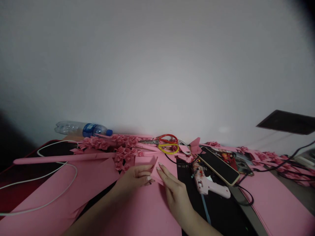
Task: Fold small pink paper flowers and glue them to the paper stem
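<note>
My left hand (134, 177) and my right hand (172, 186) meet over a small folded piece of pink paper (152, 164). Both hands pinch it, the left at its left edge, the right at its lower right corner. The piece lies on large pink sheets (81, 186) that cover the table. Just behind it sits a cluster of small pink paper roses (123, 149). A long rolled pink paper stick (61, 159) stretches to the left.
A pink glue gun (209, 185) and a phone (220, 165) lie right of my hands on a black mat. Red and yellow scissors (168, 144) rest near the wall. A plastic water bottle (82, 128) lies at back left. A white cable (49, 177) loops at left.
</note>
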A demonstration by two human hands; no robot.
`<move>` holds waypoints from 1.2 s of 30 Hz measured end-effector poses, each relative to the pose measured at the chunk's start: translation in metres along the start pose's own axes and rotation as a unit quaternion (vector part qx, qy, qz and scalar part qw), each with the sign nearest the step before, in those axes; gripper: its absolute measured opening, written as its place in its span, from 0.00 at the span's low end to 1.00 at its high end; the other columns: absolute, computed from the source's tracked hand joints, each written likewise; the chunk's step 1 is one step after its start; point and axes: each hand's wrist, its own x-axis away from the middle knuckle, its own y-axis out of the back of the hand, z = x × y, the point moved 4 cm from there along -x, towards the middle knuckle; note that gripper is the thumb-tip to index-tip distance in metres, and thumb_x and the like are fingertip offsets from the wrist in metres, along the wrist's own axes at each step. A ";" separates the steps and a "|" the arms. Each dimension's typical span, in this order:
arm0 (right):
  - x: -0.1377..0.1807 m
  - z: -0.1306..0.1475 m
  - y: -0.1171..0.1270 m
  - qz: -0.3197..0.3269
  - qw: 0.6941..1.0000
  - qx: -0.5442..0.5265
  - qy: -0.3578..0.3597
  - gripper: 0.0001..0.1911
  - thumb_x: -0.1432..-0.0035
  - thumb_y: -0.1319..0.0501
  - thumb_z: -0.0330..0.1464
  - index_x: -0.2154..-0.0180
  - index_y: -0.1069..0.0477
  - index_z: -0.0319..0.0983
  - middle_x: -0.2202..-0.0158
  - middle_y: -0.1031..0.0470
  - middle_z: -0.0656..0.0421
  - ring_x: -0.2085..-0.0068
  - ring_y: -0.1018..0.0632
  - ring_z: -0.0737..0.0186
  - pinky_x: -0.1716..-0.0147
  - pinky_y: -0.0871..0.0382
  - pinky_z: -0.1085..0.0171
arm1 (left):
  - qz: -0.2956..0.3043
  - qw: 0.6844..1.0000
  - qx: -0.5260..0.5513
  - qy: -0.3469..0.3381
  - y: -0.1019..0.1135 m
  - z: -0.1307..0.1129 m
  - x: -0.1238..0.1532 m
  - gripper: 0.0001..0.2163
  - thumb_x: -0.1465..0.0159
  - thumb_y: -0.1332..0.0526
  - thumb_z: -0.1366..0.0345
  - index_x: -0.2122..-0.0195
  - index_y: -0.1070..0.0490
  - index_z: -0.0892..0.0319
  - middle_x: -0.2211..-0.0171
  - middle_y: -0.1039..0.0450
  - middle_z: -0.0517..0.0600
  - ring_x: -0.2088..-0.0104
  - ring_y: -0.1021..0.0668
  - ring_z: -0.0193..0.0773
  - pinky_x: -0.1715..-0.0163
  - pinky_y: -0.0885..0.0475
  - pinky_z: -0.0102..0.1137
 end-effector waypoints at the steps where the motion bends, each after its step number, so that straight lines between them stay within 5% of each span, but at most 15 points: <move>1: 0.000 0.000 0.000 0.000 1.000 -0.001 0.004 0.34 0.45 0.50 0.16 0.39 0.33 0.38 0.39 0.32 0.50 0.39 0.30 0.55 0.41 0.34 0.53 | -0.002 1.000 0.005 0.004 0.000 -0.001 0.000 0.30 0.49 0.26 0.56 0.45 0.26 0.59 0.66 0.18 0.50 0.59 0.19 0.42 0.52 0.27 0.33; 15: 0.001 0.000 0.000 0.004 1.000 -0.003 0.027 0.35 0.45 0.49 0.16 0.39 0.33 0.43 0.37 0.34 0.52 0.39 0.29 0.57 0.42 0.32 0.56 | 0.011 0.999 0.031 0.030 -0.007 -0.014 0.010 0.30 0.49 0.26 0.56 0.45 0.26 0.55 0.55 0.18 0.53 0.50 0.20 0.49 0.49 0.26 0.38; 25: 0.001 -0.001 0.000 0.004 1.000 -0.003 0.023 0.35 0.45 0.50 0.15 0.39 0.33 0.43 0.37 0.34 0.51 0.39 0.29 0.56 0.42 0.33 0.56 | -0.010 0.998 0.050 0.042 -0.007 -0.014 0.011 0.26 0.50 0.26 0.54 0.50 0.22 0.55 0.58 0.17 0.51 0.53 0.18 0.48 0.51 0.25 0.37; 36: 0.001 0.000 -0.001 0.015 0.999 0.000 0.028 0.34 0.46 0.50 0.15 0.41 0.30 0.41 0.38 0.34 0.50 0.40 0.29 0.57 0.43 0.32 0.56 | -0.004 0.999 -0.009 0.035 -0.008 -0.013 0.008 0.33 0.52 0.25 0.50 0.46 0.25 0.54 0.58 0.17 0.52 0.54 0.18 0.48 0.53 0.24 0.36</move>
